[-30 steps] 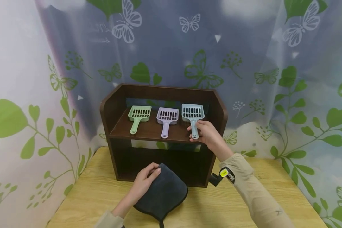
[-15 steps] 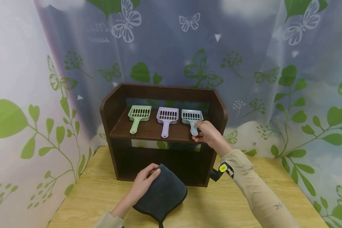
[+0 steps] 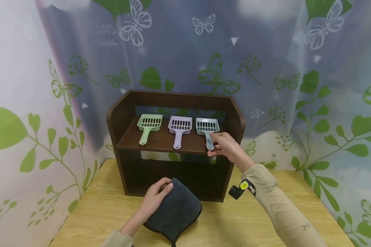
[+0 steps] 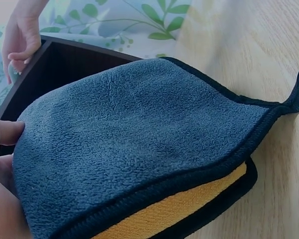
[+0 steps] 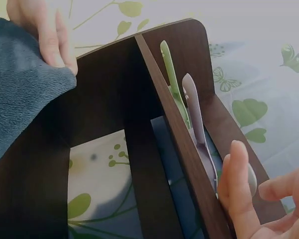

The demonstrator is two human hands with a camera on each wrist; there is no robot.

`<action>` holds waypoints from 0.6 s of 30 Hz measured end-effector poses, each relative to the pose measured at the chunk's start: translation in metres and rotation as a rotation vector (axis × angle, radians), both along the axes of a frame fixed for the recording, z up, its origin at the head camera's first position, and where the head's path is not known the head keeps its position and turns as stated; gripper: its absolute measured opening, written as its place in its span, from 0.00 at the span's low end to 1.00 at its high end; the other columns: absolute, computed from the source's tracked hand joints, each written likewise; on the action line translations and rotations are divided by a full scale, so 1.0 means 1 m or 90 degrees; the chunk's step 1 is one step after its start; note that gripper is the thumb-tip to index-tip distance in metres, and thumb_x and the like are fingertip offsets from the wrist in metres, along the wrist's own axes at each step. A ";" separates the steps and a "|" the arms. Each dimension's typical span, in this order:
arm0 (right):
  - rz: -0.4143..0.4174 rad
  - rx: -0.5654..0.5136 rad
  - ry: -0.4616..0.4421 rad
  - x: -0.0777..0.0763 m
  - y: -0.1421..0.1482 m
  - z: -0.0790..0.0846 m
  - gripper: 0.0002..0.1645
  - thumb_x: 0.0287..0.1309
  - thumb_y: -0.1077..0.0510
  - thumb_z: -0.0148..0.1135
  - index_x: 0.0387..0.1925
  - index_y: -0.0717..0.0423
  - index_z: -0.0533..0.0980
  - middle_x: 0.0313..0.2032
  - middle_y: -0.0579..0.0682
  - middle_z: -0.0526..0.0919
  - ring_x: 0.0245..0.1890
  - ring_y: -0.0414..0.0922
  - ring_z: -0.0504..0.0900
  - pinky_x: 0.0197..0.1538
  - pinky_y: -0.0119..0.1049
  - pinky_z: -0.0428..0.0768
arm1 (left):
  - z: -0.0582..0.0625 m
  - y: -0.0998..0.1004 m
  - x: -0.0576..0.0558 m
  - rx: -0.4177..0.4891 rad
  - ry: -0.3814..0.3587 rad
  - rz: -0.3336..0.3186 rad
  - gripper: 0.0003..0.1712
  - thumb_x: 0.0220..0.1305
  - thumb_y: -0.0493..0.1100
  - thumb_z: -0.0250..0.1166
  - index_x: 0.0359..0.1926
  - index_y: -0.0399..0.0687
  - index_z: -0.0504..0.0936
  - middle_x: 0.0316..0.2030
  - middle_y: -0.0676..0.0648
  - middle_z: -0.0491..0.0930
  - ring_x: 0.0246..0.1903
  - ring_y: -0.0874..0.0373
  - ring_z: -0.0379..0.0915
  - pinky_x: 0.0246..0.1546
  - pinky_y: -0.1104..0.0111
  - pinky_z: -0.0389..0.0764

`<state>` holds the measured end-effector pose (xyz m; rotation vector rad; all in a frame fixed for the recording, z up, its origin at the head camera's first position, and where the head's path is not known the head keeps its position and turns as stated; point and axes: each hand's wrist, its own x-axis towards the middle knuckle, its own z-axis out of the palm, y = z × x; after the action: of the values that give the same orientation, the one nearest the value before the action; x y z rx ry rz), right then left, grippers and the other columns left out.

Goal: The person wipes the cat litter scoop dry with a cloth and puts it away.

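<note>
My right hand [image 3: 230, 147] holds the handle of a light blue slotted litter scoop [image 3: 209, 141] at the right of the upper shelf, thumb and fingers on either side of it. The right wrist view shows the handle's rounded end [image 5: 252, 180] between thumb and fingers. A purple litter scoop [image 3: 178, 138] and a green one [image 3: 145, 134] lie to its left, handles toward the front edge. In front of the shelf my left hand [image 3: 156, 195] pinches the corner of a folded dark blue-grey towel [image 4: 134, 139], whose orange underside [image 4: 164, 211] shows in the left wrist view.
The dark brown two-tier shelf [image 3: 164, 148] stands on a light wooden table [image 3: 250, 223], with raised side panels and an open lower compartment. Behind hangs a curtain [image 3: 179, 44] printed with butterflies and leaves. A black wrist-camera mount [image 3: 236, 191] juts out near the shelf's right side.
The blue scoop's slotted head has come down to the shelf, level with the other two. My right hand stays at its handle. The left hand and towel have hardly moved.
</note>
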<state>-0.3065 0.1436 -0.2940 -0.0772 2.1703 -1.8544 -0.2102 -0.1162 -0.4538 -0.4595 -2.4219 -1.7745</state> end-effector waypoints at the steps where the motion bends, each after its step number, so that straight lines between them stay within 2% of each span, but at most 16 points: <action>1: 0.004 0.011 0.008 0.002 0.000 0.000 0.35 0.81 0.51 0.41 0.75 0.71 0.51 0.61 0.69 0.68 0.24 0.41 0.81 0.33 0.32 0.84 | -0.001 0.000 -0.001 -0.001 0.001 0.004 0.10 0.75 0.44 0.59 0.49 0.45 0.82 0.39 0.48 0.84 0.39 0.59 0.76 0.47 0.66 0.75; 4: 0.009 0.041 0.032 0.007 0.001 0.000 0.36 0.81 0.51 0.43 0.76 0.70 0.51 0.70 0.69 0.60 0.25 0.41 0.81 0.35 0.32 0.84 | -0.003 -0.001 -0.003 0.006 -0.003 0.020 0.10 0.75 0.44 0.60 0.49 0.46 0.82 0.39 0.49 0.85 0.38 0.61 0.76 0.47 0.67 0.75; 9: 0.017 0.063 0.066 0.015 0.002 -0.001 0.35 0.80 0.52 0.45 0.76 0.70 0.53 0.62 0.66 0.65 0.26 0.41 0.79 0.36 0.32 0.84 | -0.004 -0.006 -0.005 0.036 -0.002 0.063 0.10 0.75 0.45 0.60 0.48 0.45 0.83 0.40 0.48 0.86 0.38 0.61 0.78 0.45 0.67 0.76; 11: 0.020 0.058 0.070 0.017 0.002 -0.001 0.35 0.80 0.52 0.45 0.76 0.70 0.52 0.62 0.66 0.65 0.25 0.41 0.78 0.36 0.32 0.83 | -0.004 -0.010 -0.005 0.051 -0.013 0.083 0.11 0.75 0.45 0.60 0.49 0.44 0.83 0.39 0.47 0.86 0.38 0.60 0.78 0.44 0.68 0.76; 14: 0.025 0.053 0.074 0.019 0.003 -0.001 0.36 0.80 0.53 0.45 0.77 0.69 0.49 0.72 0.64 0.59 0.25 0.40 0.79 0.36 0.30 0.82 | -0.007 -0.017 -0.005 0.068 -0.034 0.111 0.12 0.76 0.46 0.59 0.49 0.44 0.83 0.40 0.46 0.85 0.38 0.59 0.78 0.44 0.68 0.75; 18: 0.029 0.050 0.075 0.020 0.002 0.000 0.38 0.80 0.53 0.44 0.78 0.67 0.45 0.76 0.63 0.55 0.26 0.38 0.79 0.37 0.28 0.80 | -0.014 -0.027 -0.006 0.072 -0.056 0.139 0.14 0.76 0.47 0.58 0.51 0.43 0.83 0.40 0.46 0.85 0.39 0.59 0.77 0.46 0.67 0.75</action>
<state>-0.2864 0.1457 -0.2939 -0.2224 2.2975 -1.7796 -0.2159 -0.1437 -0.4680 -0.1024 -2.3078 -1.8569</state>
